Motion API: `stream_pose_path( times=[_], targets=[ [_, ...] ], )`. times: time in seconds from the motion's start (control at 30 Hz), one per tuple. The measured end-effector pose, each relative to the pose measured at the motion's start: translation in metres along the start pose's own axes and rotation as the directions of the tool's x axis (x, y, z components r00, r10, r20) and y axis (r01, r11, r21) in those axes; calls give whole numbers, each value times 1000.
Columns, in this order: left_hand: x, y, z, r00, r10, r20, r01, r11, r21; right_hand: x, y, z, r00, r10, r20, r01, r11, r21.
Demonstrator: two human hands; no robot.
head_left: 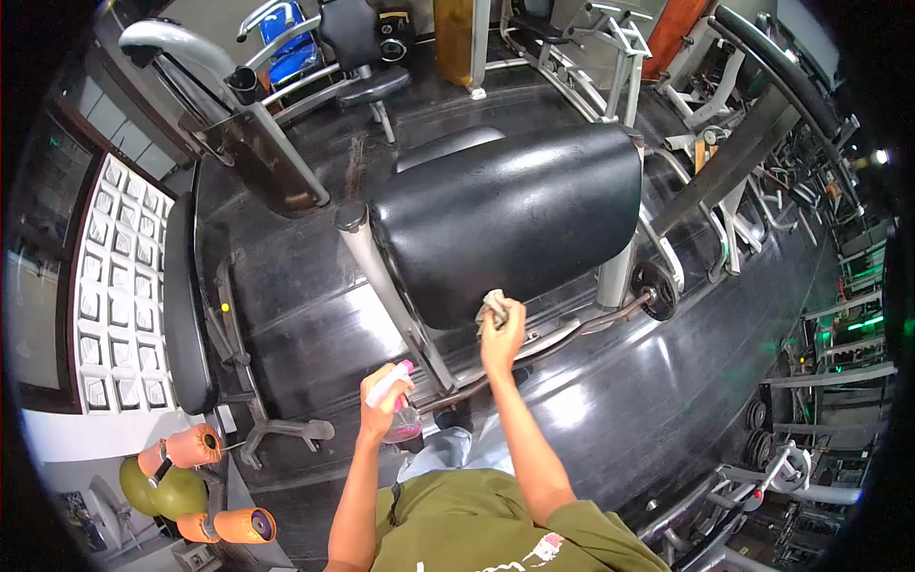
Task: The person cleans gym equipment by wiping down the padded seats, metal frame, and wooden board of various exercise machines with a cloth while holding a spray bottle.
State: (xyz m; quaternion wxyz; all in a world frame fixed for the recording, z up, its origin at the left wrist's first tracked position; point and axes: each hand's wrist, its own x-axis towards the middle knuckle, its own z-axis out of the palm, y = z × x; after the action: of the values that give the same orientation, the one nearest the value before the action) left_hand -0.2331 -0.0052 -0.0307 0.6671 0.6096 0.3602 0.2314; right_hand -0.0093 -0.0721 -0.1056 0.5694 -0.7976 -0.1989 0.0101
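My right hand is closed on a crumpled, light-coloured cloth, which is at the near lower edge of a black padded bench cushion. The cushion has a shiny surface and a grey metal frame at its side. Lower and to the left, my left hand grips a spray bottle with a pink and white trigger head and a clear body. Part of the bottle is hidden by my fingers. The bottle is apart from the cushion.
A bent barbell with a black weight plate lies along the bench's near side. Orange foam rollers and a green ball are at lower left. Other gym machines stand around the black floor.
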Motion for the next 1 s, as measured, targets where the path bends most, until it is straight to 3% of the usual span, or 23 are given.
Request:
stream_pose_path(
  times=[0.07,0.2,0.33,0.4,0.5,0.6,0.63,0.73,0.8,0.93,1.0],
  targets=[
    [-2,0,-7,1000,2,2,-2,1000,7,12,6,-8,997,-50,-64,50,999,-10],
    [-9,-3,-20,999,-30,-13,29,999,-33,19,11,-8,994,29,-104,-28,999,17],
    [-10,-12,-32,999,-45,-20,44,997,-58,-7,11,18,949,56,-310,-64,998,-13],
    [-7,-17,-34,999,-50,-8,50,997,-62,-37,5,36,948,30,-315,-51,997,-59],
    [1,-22,-29,998,-63,21,64,996,-64,-67,-1,47,979,157,-131,-150,987,59],
    [11,-18,-24,995,-50,80,55,997,-52,-52,3,26,984,167,-58,-161,982,96],
    [14,-16,-23,993,-34,111,39,998,-43,-41,3,19,977,135,-165,-127,990,59],
    [22,-14,-21,992,-42,120,48,998,-50,-2,11,10,901,309,-305,-236,938,254],
    [26,-16,-22,991,-48,122,54,998,-45,-4,13,23,918,188,-348,-197,980,11],
    [29,-23,-25,991,-80,110,85,995,-46,-52,-17,48,981,36,-190,-32,999,28],
    [30,-23,-23,990,-103,95,109,992,-57,-70,-22,42,999,-28,30,26,997,71]
  ],
)
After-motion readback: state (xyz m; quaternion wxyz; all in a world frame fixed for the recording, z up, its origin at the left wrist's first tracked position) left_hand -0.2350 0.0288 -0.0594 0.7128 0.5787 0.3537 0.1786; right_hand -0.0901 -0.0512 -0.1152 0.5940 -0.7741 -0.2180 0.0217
